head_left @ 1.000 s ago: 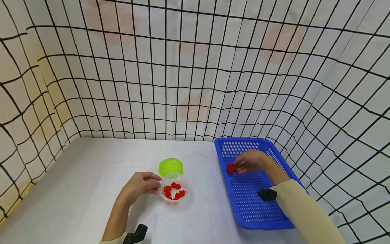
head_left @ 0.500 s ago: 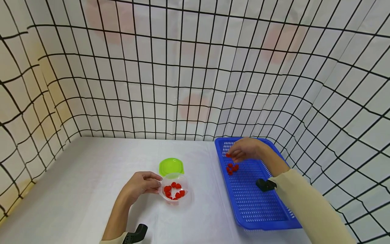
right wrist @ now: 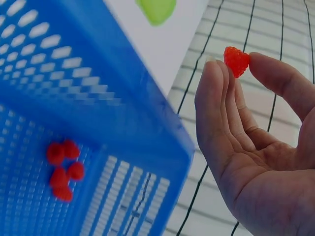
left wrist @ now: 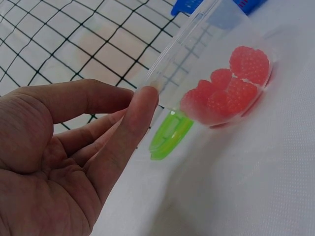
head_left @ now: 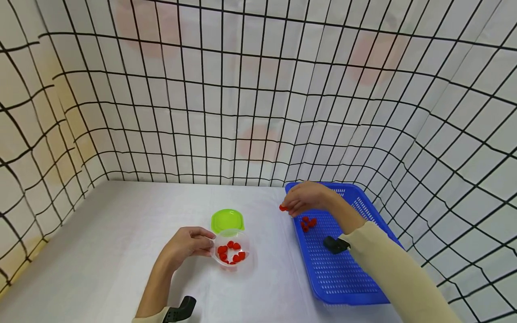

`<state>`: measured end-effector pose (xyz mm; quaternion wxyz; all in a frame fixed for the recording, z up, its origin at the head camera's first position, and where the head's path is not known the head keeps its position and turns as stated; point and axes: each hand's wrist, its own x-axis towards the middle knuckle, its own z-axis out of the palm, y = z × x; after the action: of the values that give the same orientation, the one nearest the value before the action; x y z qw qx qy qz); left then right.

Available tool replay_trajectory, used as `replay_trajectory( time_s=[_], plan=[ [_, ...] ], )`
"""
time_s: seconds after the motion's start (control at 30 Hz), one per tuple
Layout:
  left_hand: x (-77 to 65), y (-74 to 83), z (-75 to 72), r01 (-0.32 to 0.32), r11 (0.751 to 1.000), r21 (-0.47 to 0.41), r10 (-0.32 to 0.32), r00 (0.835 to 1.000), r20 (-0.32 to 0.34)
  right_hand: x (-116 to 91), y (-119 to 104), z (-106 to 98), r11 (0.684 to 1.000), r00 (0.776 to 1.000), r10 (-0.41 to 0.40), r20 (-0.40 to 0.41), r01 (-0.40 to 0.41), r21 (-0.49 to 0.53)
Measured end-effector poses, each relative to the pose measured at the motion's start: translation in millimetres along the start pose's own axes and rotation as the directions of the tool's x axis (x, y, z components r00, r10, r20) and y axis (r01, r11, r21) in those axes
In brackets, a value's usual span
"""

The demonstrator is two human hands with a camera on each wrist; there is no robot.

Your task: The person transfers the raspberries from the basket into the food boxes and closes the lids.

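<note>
My left hand [head_left: 190, 244] pinches the rim of a clear plastic bowl [left wrist: 197, 54] between thumb and finger. Several raspberries [left wrist: 229, 96] lie at the bottom of that bowl, which stands on the white table. Over the left rim of the blue basket, my right hand [head_left: 308, 197] holds one raspberry [right wrist: 236, 61] between its thumb and fingertips. More raspberries [right wrist: 61, 167] sit in a small cluster on the basket floor, below and behind the hand.
A blue perforated basket [head_left: 343, 278] stands on the right of the table. Just behind the bowl lies a green lid [head_left: 227, 220]. White cloth walls with black netting [head_left: 250, 112] enclose the back and both sides.
My right hand picked a raspberry from the cluster, rose with it and moved left to the basket's rim. The left hand and bowl have stayed in place.
</note>
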<state>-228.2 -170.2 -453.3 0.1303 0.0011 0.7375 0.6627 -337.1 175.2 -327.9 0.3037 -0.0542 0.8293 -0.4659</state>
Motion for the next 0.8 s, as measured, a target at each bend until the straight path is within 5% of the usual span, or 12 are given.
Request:
replay_trajectory(
  time_s=[0.8],
  plan=[
    [0.6,0.0,-2.6,-0.013,1.0,-0.01,0.013,1.0,0.015,36,-22,102,0.989,0.985,0.027,0.171,-0.001,-0.149]
  ],
)
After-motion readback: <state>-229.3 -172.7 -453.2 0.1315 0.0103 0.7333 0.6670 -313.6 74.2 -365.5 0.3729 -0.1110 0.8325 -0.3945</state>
